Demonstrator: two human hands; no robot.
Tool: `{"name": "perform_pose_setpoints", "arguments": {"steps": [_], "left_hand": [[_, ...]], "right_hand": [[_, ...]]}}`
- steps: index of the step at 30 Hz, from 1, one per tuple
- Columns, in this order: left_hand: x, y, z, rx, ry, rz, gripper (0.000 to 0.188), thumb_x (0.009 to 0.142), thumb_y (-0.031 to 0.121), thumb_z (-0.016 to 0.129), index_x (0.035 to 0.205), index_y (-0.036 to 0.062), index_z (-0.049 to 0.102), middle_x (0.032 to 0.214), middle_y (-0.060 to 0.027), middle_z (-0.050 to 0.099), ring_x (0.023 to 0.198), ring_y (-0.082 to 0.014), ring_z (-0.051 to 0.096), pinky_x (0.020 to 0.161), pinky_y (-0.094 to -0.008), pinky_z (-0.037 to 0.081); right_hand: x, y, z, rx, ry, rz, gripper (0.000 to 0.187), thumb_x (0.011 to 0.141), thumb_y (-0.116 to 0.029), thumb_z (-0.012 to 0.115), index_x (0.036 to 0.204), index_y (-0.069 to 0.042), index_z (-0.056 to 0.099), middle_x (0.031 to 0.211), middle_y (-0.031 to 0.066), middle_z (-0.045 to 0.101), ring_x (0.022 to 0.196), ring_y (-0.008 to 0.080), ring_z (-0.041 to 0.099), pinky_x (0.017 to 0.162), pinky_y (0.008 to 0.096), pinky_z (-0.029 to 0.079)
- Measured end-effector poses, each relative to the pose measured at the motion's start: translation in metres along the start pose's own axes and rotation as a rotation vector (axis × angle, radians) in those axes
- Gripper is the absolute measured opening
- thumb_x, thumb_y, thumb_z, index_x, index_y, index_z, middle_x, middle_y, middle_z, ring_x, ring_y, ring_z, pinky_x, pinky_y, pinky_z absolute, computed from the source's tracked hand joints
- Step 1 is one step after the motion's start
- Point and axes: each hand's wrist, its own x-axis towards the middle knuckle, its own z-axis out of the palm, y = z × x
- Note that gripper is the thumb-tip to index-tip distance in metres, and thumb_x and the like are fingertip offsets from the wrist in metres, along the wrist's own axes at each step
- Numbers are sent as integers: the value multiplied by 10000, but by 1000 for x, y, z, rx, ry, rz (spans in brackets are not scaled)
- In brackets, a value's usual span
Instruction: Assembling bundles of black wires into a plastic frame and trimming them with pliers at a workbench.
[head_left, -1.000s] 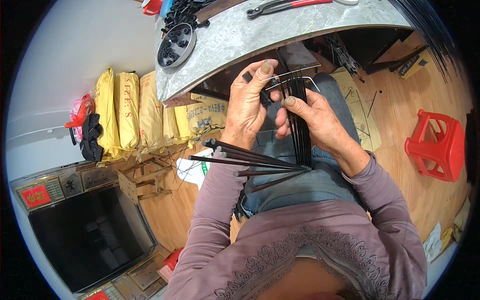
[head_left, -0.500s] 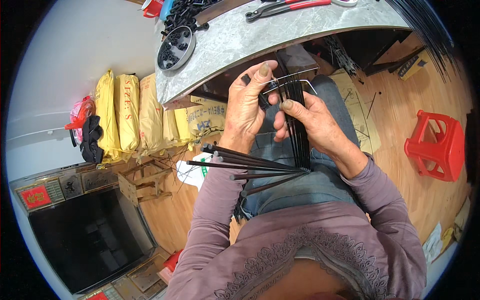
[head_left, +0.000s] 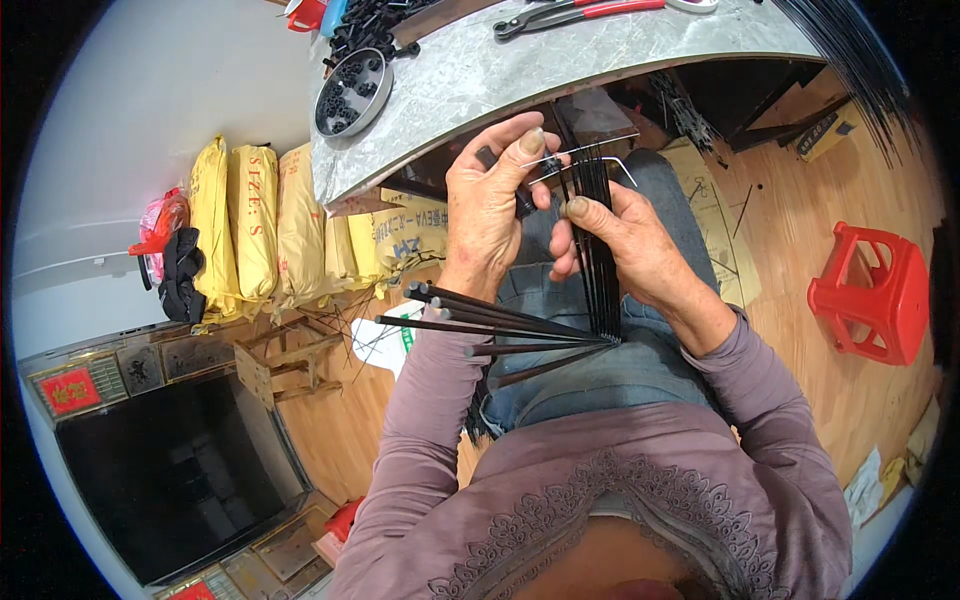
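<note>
My left hand [head_left: 482, 205] is closed round a small black tubular plastic part [head_left: 524, 203]. Its thumb and forefinger pinch one end of a thin pale wire [head_left: 590, 160], which crosses the tops of several slim black ribs [head_left: 602, 275] and bends down at its right end. My right hand [head_left: 630, 238] grips this bundle, thumb in front and fingers curled behind. From the bundle's lower end on my lap, thicker black rods [head_left: 500, 317] fan out leftward over my left forearm. The ribs look like umbrella ribs.
Ahead curves a grey marbled table [head_left: 470, 85] bearing a round dish of small black parts [head_left: 352, 95] and red-handled pincers [head_left: 575, 15]. More dark rods [head_left: 850, 65] overhang its right end. A red stool [head_left: 870, 292] stands right; yellow sacks [head_left: 255, 220] line the left wall.
My left hand has shifted slightly left, away from the ribs, the wire end still pinched. My right hand and the bundle have hardly moved.
</note>
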Motion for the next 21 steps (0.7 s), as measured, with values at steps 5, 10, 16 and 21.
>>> {"name": "perform_pose_setpoints", "arguments": {"steps": [5,10,16,21], "left_hand": [[-1,2,3,-9,-2,49,322,835,131,707,1088,-39,604,930,-145,660,769,-178,653,483,-202,478],[0,2,2,15,-10,78,298,847,118,690,1087,-37,605,942,-161,669,779,-188,662,492,-203,491],[-1,4,2,12,-35,94,252,874,82,643,1091,-36,595,957,-176,667,820,-217,672,535,-230,536],[-3,5,5,15,-22,96,232,891,70,612,1099,-31,589,989,-187,656,854,-250,672,664,-311,585]], "right_hand": [[1,3,0,14,11,-16,281,929,-302,586,1028,-40,561,745,65,635,597,149,629,546,258,524],[1,2,0,0,18,-15,284,933,-306,579,1024,-38,554,748,69,634,601,154,631,551,260,531],[1,3,-1,-13,24,-15,285,934,-296,578,1036,-31,549,755,75,635,602,159,634,558,265,541],[1,2,-1,4,10,-23,273,937,-272,572,1048,-25,532,758,85,636,601,168,637,559,275,548]]}}
